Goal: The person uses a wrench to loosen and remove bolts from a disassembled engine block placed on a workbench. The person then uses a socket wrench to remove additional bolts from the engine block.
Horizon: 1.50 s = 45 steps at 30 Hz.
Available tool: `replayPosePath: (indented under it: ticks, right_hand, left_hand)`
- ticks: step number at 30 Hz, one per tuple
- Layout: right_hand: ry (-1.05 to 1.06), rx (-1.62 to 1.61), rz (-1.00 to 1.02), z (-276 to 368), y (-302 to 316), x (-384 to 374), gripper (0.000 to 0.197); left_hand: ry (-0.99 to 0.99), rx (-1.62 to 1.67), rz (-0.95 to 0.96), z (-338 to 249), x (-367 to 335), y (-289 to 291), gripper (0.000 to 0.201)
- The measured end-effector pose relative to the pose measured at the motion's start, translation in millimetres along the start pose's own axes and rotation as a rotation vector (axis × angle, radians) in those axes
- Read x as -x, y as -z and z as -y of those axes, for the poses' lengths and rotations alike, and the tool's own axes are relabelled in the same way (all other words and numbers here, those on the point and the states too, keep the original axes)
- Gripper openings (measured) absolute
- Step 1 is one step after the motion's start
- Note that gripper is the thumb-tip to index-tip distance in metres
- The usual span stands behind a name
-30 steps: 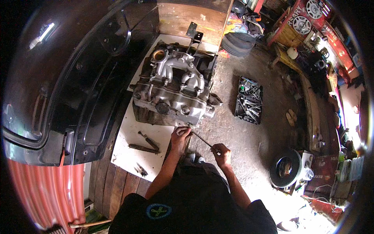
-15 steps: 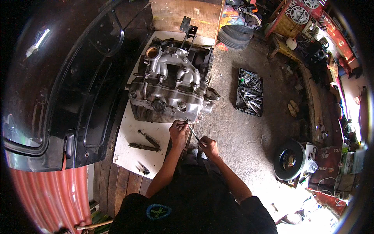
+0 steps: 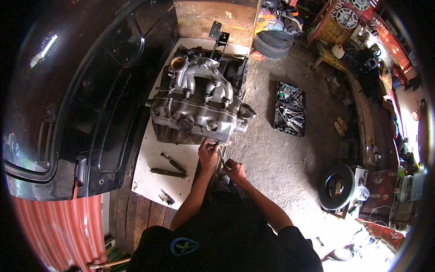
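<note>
A metal car engine [image 3: 195,113] with a silver intake manifold [image 3: 201,75] sits in front of me. At its near right corner my left hand [image 3: 208,153] is closed, fingers pinched at the head end of a slim metal wrench [image 3: 221,154]. The wrench slants down from the engine's near edge, and its tip is hidden by my fingers. My right hand [image 3: 234,171] is wrapped round the lower end of its handle. What the wrench head sits on is too small to tell.
Two dark, greasy tools [image 3: 168,172] and small parts [image 3: 167,197] lie on the white board [image 3: 147,186]. A black tray [image 3: 290,109] of wrenches rests on the floor at right. Tyres [image 3: 336,186] stand farther right. A dark vehicle panel [image 3: 108,90] borders the left.
My right hand has moved left and slightly down, swinging the wrench handle with it, so the wrench stands more upright in view. My left hand has stayed at the engine's corner.
</note>
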State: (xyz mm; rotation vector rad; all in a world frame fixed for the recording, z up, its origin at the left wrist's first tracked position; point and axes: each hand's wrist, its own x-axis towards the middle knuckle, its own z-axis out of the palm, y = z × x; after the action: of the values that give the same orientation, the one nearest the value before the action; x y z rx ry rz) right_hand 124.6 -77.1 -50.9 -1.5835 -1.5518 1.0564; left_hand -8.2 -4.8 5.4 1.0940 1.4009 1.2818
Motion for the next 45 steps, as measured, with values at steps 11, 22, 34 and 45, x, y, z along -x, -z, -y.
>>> replayPosePath:
  ticks: [11,22,34,45]
  right_hand:
    - [-0.032,0.043,-0.064,-5.5,-2.0,-5.6,0.018]
    - [0.28,0.094,-0.43,112.6,137.9,-3.7,0.013]
    - [0.649,-0.01,0.012,205.3,62.7,-58.9,0.019]
    - [0.281,-0.142,-0.229,85.1,117.5,11.2,0.018]
  left_hand:
    - [-0.027,-0.164,-0.021,-19.0,-5.2,0.9,0.018]
    - [0.08,0.236,-0.02,14.8,-1.4,-4.5,0.012]
    - [0.291,1.123,0.113,43.9,21.8,9.8,0.024]
    - [0.195,0.867,-0.011,27.8,26.5,13.4,0.03]
